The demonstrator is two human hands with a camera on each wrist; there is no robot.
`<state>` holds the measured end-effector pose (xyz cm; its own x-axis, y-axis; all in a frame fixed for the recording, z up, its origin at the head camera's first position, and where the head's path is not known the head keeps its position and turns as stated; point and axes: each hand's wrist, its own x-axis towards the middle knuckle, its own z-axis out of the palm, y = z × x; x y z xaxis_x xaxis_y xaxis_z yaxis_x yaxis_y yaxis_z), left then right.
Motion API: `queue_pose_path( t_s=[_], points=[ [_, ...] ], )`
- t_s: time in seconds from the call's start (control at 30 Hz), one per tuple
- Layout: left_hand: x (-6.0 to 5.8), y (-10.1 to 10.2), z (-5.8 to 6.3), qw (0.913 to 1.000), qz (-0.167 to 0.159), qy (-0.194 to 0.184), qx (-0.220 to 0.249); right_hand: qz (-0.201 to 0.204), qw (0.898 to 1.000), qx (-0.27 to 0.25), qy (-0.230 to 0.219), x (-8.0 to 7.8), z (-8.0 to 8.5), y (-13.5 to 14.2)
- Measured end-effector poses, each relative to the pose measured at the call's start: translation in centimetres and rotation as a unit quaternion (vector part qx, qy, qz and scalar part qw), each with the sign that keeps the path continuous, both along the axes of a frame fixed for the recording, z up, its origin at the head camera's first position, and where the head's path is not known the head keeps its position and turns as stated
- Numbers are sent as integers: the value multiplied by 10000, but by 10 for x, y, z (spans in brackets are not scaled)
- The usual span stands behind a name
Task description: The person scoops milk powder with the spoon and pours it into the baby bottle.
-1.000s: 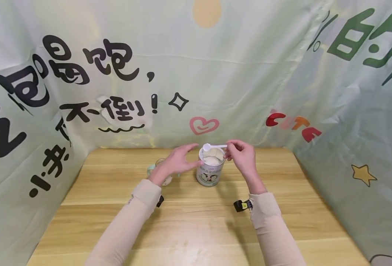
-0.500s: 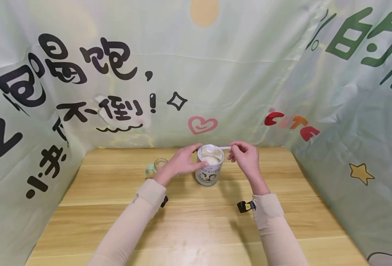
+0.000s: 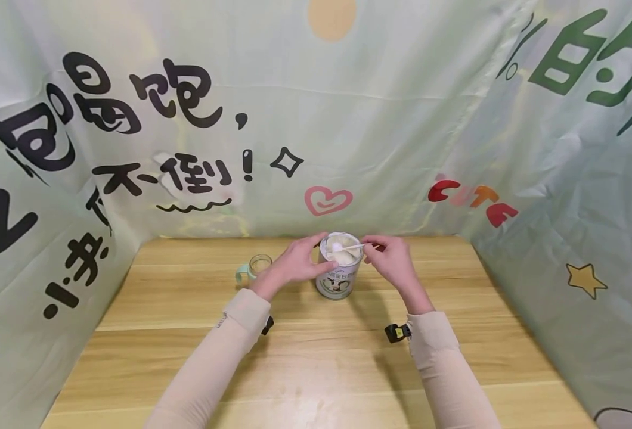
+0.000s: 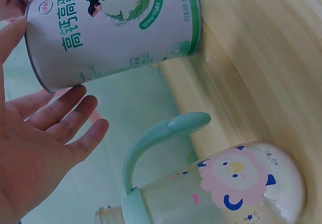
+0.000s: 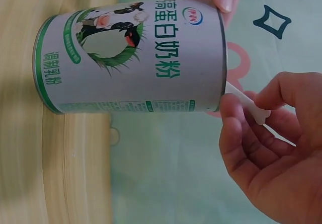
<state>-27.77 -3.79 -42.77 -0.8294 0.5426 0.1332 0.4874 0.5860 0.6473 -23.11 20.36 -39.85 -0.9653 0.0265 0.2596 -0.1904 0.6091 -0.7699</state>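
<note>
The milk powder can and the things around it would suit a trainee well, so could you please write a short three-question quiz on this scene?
1. Multiple choice: which hand holds the white scoop? A) left B) right C) neither

2. True or false: the can is lying on its side.

3. Fill in the blank: the bottle standing near the left hand has a ____ handle.

Key:
1. B: the right hand pinches it.
2. False: the head view shows it upright on the table.
3. Pale green.
</note>
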Motion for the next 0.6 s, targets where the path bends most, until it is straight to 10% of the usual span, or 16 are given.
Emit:
queue_pose_path(
  t_s=[0.6],
  points=[
    [2,-1,1,9999,20,-93,-44,511,9781,1869,756,-5,1,-14]
  ],
)
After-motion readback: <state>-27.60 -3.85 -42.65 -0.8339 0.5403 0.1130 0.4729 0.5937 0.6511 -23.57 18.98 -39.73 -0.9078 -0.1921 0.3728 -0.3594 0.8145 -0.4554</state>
